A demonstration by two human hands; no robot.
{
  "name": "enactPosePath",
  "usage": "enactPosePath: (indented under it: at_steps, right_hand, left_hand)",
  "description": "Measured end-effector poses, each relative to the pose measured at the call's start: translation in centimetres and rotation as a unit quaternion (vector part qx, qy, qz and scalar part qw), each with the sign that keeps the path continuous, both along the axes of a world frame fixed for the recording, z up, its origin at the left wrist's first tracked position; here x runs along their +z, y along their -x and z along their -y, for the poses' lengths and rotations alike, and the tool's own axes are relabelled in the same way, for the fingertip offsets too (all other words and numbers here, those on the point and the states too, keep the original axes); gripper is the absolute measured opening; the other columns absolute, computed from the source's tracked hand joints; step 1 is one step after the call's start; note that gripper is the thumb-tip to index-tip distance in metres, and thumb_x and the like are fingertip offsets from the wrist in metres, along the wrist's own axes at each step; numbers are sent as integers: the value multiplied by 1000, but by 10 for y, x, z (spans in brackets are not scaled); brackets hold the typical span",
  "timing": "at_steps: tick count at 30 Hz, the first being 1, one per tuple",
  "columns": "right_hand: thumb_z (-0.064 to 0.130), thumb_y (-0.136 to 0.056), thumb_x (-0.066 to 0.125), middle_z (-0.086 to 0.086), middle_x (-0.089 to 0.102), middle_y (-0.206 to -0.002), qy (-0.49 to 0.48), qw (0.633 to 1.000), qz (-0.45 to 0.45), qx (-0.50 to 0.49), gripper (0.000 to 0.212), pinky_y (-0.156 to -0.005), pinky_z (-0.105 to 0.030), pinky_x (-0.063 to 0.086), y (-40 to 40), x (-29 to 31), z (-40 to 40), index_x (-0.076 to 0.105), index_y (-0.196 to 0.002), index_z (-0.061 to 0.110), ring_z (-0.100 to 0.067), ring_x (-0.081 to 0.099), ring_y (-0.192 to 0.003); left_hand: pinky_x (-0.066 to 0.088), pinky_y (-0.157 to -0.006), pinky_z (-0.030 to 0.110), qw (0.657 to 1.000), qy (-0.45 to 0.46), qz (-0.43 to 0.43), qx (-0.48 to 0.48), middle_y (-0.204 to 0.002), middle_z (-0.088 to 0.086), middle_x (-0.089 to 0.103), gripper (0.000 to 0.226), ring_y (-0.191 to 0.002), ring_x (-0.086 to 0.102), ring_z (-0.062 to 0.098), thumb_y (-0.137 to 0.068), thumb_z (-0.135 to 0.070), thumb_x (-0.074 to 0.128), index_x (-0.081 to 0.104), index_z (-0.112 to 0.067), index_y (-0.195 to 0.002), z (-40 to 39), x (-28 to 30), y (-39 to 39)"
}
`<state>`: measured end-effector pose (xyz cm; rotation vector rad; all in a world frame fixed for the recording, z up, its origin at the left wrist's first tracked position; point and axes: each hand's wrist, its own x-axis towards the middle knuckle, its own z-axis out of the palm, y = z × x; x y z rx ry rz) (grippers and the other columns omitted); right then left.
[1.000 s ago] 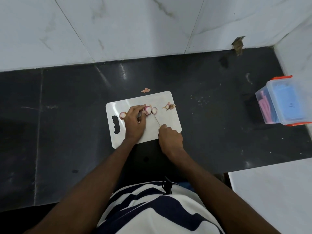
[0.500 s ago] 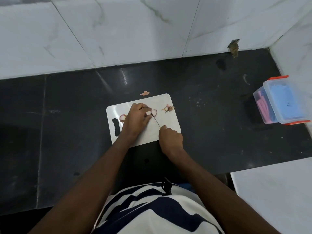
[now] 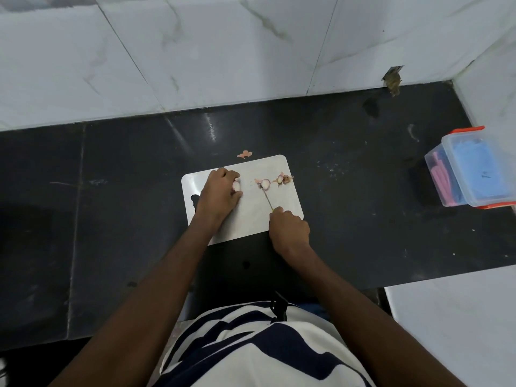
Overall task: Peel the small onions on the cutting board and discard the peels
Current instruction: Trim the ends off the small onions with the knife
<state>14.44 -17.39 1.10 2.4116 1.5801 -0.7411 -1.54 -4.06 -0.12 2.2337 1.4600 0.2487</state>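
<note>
A white cutting board (image 3: 282,216) lies on the black counter. My left hand (image 3: 220,195) sits on the board's left part, its fingers curled round a small pale onion (image 3: 236,186). My right hand (image 3: 290,229) grips a knife at the board's near right corner. The thin blade (image 3: 266,198) points up and left, its tip touching another small onion (image 3: 264,184) at the board's middle. A little heap of onion peels (image 3: 284,179) lies by the board's right edge.
One loose peel (image 3: 245,154) lies on the counter (image 3: 111,208) just beyond the board. A clear plastic box with an orange-trimmed lid (image 3: 472,170) stands at the far right. White marble wall tiles run behind, and a white surface (image 3: 458,328) sits near right.
My left hand has slid left across the board, away from the onions at the middle, taking one onion along. The knife tip stays at the middle onion.
</note>
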Motion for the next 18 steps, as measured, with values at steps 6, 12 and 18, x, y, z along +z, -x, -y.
enactPosePath:
  at_steps: [6, 12, 18]
  right_hand:
    - [13, -106, 49, -10, 71, -114, -26, 999, 16, -38, 18, -71, -38, 42, -7, 2, 0, 49, -123, 10, -34, 72, -102]
    - [22, -110, 37, -13, 71, -113, -71, 997, 12, -34, 25, -72, -42, 47, -9, 3, 4, 45, -129, 9, -39, 72, -98]
    - [35, -115, 27, -13, 70, -112, -91, 993, -18, -76, 33, -74, -43, 45, -2, 6, 1, 49, -123, 12, -38, 71, -100]
  left_hand:
    - [59, -92, 45, 998, 3, -57, -11, -120, 10, 67, 31, -123, 61, 31, -92, -18, 82, 77, -13, -121, -6, 2, -9]
    - [65, -90, 30, 980, 58, 192, 19, -117, -4, 79, 28, -97, 74, 11, -90, -25, 88, 82, -21, -117, 5, 0, -21]
    - [57, -94, 12, 968, 37, 249, -10, -122, -3, 75, 33, -107, 68, -8, -93, -23, 86, 80, -18, -125, 24, -12, -15]
